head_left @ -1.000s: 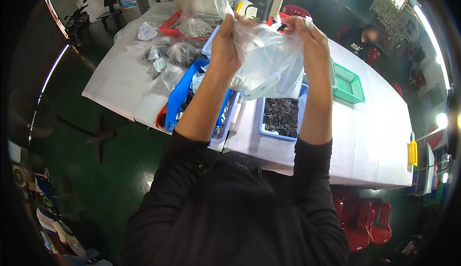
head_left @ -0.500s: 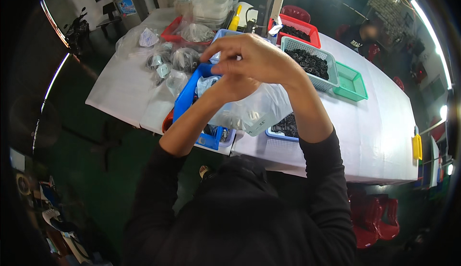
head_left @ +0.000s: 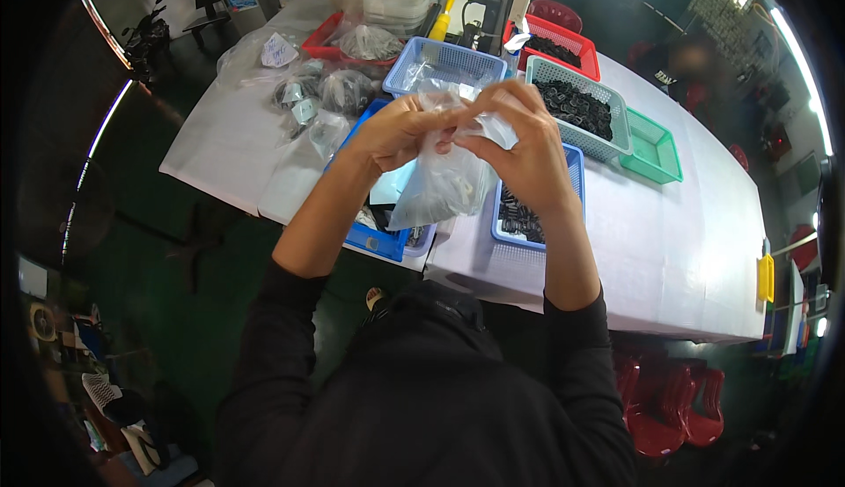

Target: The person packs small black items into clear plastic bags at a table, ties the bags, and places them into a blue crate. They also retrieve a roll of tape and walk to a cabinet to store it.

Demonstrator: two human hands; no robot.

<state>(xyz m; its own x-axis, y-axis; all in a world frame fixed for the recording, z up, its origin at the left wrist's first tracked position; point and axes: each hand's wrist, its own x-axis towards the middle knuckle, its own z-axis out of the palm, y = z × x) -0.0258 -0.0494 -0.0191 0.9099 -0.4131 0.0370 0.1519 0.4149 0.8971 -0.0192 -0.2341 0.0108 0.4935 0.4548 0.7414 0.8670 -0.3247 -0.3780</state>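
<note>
The bag (head_left: 437, 195) hangs in front of the person, clear of the table (head_left: 669, 249), its lower part over the gap between the blue bin (head_left: 377, 241) and the blue basket (head_left: 576, 179) of black parts (head_left: 519, 221); both hands are up at its neck, and to my eye the job there asks for a firm pinch on one side while the other does the fine work; gathering the thin film close, low enough to keep the neck narrow, should stop it slipping or tearing; I would let the weight hang straight down too, since a tilted bag could spill or drag the folds loose. The left hand (head_left: 394, 135) is partly closed on the film, fingers curled and thumb stretched across toward its partner; the right hand (head_left: 525, 144) arches over from the other side, back upward, thumb and fingers drawn together in a small loop at the plastic; which fingertips truly bear the load I can't tell from here, the film being so clear and the fingers overlapping; the forearms slope inward from both sides, elbows wide, the wrists raised above the bins.
</note>
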